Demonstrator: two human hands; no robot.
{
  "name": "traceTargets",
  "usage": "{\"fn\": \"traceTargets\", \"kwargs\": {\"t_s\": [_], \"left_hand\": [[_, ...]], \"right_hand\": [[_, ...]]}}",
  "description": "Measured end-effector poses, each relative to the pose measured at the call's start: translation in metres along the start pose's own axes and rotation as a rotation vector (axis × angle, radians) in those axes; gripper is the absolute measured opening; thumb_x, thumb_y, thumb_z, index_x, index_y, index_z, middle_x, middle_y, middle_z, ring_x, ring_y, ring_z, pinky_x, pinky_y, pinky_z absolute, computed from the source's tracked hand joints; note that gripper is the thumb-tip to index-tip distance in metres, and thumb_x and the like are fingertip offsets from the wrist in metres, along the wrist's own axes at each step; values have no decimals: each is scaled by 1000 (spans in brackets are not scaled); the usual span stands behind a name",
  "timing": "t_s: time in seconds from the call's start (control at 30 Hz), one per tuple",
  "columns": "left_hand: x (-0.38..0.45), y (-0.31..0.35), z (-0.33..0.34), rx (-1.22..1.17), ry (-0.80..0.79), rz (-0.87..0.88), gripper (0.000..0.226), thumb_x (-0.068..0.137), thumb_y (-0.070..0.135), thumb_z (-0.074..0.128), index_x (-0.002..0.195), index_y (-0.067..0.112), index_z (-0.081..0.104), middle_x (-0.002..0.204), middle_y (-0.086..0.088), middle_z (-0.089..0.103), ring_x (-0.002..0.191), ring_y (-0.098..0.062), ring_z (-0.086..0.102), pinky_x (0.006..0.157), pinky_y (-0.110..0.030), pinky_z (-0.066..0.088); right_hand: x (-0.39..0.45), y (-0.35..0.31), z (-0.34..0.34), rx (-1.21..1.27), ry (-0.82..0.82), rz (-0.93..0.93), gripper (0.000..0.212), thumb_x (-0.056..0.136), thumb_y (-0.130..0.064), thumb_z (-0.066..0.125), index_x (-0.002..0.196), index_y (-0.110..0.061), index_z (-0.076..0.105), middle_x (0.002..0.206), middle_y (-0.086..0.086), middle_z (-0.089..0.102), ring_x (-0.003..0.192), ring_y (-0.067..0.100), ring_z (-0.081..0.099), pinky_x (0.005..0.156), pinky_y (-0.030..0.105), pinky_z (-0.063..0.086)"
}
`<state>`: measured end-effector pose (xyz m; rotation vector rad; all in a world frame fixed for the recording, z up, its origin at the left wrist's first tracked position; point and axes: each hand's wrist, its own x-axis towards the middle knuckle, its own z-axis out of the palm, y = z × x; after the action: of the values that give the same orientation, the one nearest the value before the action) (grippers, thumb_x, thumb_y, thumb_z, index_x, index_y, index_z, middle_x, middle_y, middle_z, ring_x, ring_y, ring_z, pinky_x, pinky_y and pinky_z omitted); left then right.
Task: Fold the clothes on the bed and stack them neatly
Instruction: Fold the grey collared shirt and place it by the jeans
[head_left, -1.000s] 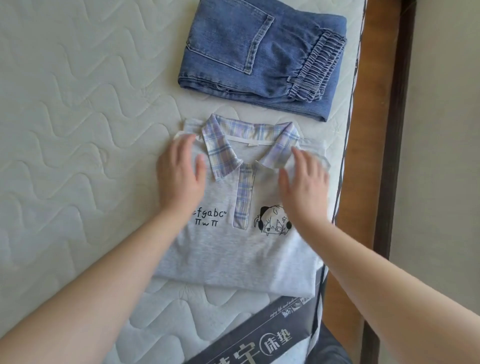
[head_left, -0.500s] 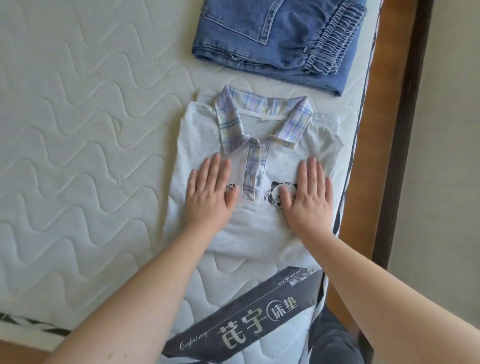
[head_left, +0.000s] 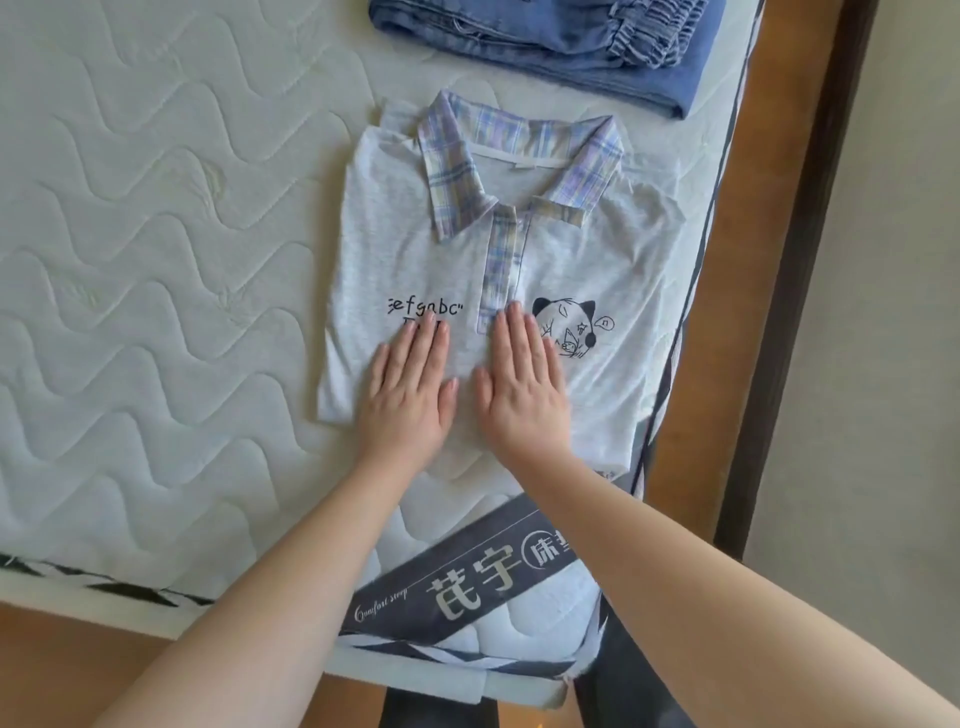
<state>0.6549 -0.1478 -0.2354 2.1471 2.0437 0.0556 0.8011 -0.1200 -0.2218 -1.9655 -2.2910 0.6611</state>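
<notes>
A folded light grey polo shirt (head_left: 395, 228) with a plaid collar, black lettering and a cartoon print lies collar-up near the mattress's right corner. My left hand (head_left: 410, 389) lies flat on its lower middle, fingers straight and together. My right hand (head_left: 522, 387) presses flat right beside it, fingertips reaching the bottom of the plaid placket. Folded blue jeans (head_left: 566, 47) lie beyond the shirt at the top edge of view, apart from it.
The white quilted mattress (head_left: 156, 260) stretches to the left. Its dark label band (head_left: 467, 577) crosses the near corner. A brown wooden bed frame (head_left: 727, 312) runs along the right side, with a beige floor (head_left: 883, 364) beyond it.
Both hands slid down the shirt from the collar toward its lower edge and came together at the middle. The view shifted so the jeans sit higher in frame.
</notes>
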Motion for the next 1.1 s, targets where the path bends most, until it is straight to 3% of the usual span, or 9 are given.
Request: {"fn": "traceTargets", "kwargs": {"t_s": [0.1,0.27,0.47,0.53,0.6,0.73,0.83,0.9,1.1], "left_hand": [[-9,-21,2,21,-5,16,62,101,45,34,154,13,29,160,-7,27,148,-25,26,119,-45,26],[-40,-45,-1,-20,-79,-208,77,97,56,30,155,6,22,162,-17,15,150,-31,17,121,-47,19],[-57,-43,-19,-194,-128,-342,76,96,50,33,154,1,21,161,-23,15,149,-35,18,120,-43,17],[-55,-52,-24,-412,-58,-410,61,100,32,48,151,1,32,158,-21,29,146,-32,29,119,-43,26],[-48,-65,-32,-604,40,-602,44,98,21,56,138,5,49,137,-13,56,126,-29,53,104,-40,42],[-29,-85,-39,-717,-65,-806,26,94,27,64,110,6,65,100,-9,70,91,-25,65,83,-34,48],[-30,-91,-38,-716,-113,-796,20,92,29,68,94,10,66,86,-5,68,77,-19,60,71,-28,42],[-36,-96,-38,-696,-91,-790,21,91,30,69,86,11,65,78,-5,66,71,-19,58,67,-28,39],[-37,-99,-41,-596,-92,-740,19,85,22,76,89,6,65,81,-12,66,71,-24,57,68,-34,44]], "right_hand": [[-13,23,5,-105,-74,22,70,101,-54,22,158,-15,7,165,3,5,152,17,1,123,39,4],[-56,72,-5,-203,-122,133,89,97,-71,18,155,-10,-10,164,8,-10,151,19,-10,122,35,-2],[-82,93,-22,-159,-204,150,91,96,-71,18,155,-8,-12,163,10,-17,150,18,-18,123,35,-4],[-79,90,-29,31,-170,220,84,99,-63,28,157,-12,-3,165,6,-8,151,17,-9,123,35,1],[-73,85,-37,260,-24,401,73,98,-50,47,154,-11,20,159,11,23,147,23,19,119,39,19],[-65,76,-48,501,6,767,52,93,-45,59,131,-12,47,112,3,57,105,23,55,87,39,47],[-67,80,-48,465,-90,809,36,93,-51,56,94,-15,50,77,-2,53,70,19,53,59,33,38],[-72,87,-49,455,-109,778,44,93,-50,58,75,-13,41,68,6,52,59,24,52,51,33,36],[-80,91,-54,379,-178,791,43,89,-48,64,77,-13,43,71,1,54,63,22,53,56,37,42]]}}
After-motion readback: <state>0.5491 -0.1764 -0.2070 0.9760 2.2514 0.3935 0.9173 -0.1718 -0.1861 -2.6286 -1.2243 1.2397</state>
